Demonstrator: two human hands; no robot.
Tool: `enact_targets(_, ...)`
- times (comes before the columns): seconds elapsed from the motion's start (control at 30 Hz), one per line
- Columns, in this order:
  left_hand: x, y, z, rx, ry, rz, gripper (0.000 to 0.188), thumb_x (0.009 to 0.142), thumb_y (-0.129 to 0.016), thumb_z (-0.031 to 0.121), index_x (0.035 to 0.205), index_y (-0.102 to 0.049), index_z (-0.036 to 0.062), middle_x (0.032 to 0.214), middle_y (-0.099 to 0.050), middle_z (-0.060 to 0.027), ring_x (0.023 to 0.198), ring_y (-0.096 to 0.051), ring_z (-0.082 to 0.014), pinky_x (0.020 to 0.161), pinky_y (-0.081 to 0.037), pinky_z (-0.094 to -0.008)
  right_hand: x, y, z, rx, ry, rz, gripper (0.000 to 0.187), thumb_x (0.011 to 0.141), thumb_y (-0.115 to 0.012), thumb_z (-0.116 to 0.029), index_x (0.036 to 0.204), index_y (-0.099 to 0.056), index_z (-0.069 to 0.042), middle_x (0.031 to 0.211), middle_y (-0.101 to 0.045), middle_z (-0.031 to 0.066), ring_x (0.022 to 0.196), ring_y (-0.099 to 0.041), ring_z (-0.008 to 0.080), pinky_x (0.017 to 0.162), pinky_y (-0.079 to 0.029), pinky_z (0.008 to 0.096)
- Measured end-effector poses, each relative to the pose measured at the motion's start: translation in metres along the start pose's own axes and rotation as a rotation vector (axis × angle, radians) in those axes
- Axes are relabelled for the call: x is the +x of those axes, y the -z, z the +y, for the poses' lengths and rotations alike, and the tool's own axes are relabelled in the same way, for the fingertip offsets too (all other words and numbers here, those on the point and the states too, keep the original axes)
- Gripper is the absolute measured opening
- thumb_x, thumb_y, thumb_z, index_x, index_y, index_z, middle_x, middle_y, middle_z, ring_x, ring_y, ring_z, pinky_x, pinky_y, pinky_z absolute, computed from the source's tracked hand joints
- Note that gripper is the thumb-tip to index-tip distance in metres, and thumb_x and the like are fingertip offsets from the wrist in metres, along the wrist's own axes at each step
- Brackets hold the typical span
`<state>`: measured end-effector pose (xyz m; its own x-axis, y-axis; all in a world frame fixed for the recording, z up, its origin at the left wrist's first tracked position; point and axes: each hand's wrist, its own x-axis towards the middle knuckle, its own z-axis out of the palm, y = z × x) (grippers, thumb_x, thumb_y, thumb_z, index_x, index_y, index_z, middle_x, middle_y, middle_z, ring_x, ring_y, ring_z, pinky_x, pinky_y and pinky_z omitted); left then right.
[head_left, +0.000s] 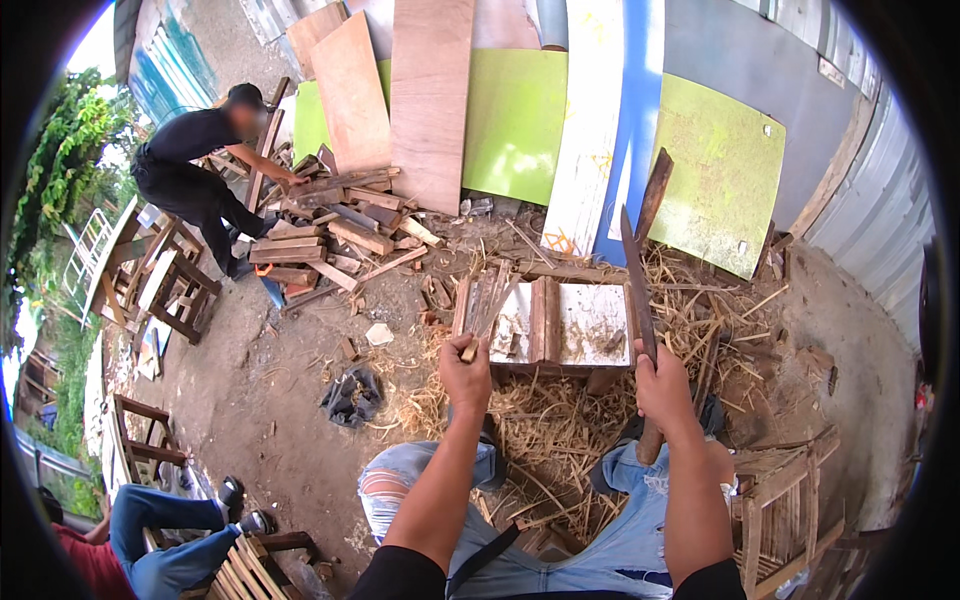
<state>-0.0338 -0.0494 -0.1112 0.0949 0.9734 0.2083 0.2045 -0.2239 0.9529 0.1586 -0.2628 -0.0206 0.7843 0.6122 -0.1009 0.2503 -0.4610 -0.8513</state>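
My left hand is closed around a thin strip of wood, which slants up and away over the left side of a low wooden bench. In my right hand is a machete. Its long dark blade points up and away, along the bench's right edge, and its wooden handle sticks out below my fist. Blade and strip are apart. White panels and brown wooden bars top the bench, with wood bits scattered on them. More thin strips lie at its left end.
Wood shavings cover the ground around my feet. A black plastic bag lies to the left. Further off, a person in black bends over a lumber pile. Another person's legs show at lower left. Boards lean against the wall.
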Motion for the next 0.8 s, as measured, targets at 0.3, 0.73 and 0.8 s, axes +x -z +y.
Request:
enact_targets(0.3, -0.043, -0.004, -0.027, 0.363, 0.063, -0.194, 0.030, 0.081, -0.076, 0.012, 0.101, -0.058, -0.0016, 0.097, -0.060, -0.0191, 0.093, -0.059, -0.0353, 0.085, -0.046, -0.0428, 0.000, 0.015, -0.023, -0.098, 0.084, -0.045, 0.029, 0.099, -0.050, -0.015, 0.119, -0.063, 0.001, 0.078, -0.066, 0.0121, 0.060, -0.061, 0.0186, 0.060, -0.049, 0.0348)
enact_targets(0.73, -0.050, -0.005, -0.007, 0.608, 0.125, -0.305, 0.040, 0.087, -0.073, 0.022, 0.118, -0.055, 0.0038, 0.115, -0.058, -0.0197, 0.106, -0.057, -0.0409, 0.090, -0.048, -0.0476, 0.003, 0.026, -0.016, 0.005, 0.022, -0.077, 0.032, 0.099, -0.049, -0.015, 0.126, -0.060, -0.001, 0.067, -0.058, 0.0075, 0.050, -0.054, 0.0167, 0.049, -0.043, 0.0329)
enact_targets(0.8, -0.049, -0.002, 0.006, 0.726, 0.125, -0.382, 0.043, 0.086, -0.074, 0.026, 0.119, -0.057, 0.0057, 0.115, -0.058, -0.0179, 0.109, -0.057, -0.0402, 0.090, -0.048, -0.0476, 0.000, 0.028, -0.022, 0.005, -0.065, -0.086, 0.032, 0.098, -0.050, -0.014, 0.123, -0.063, 0.001, 0.079, -0.066, 0.0194, 0.064, -0.063, 0.0287, 0.063, -0.047, 0.0386)
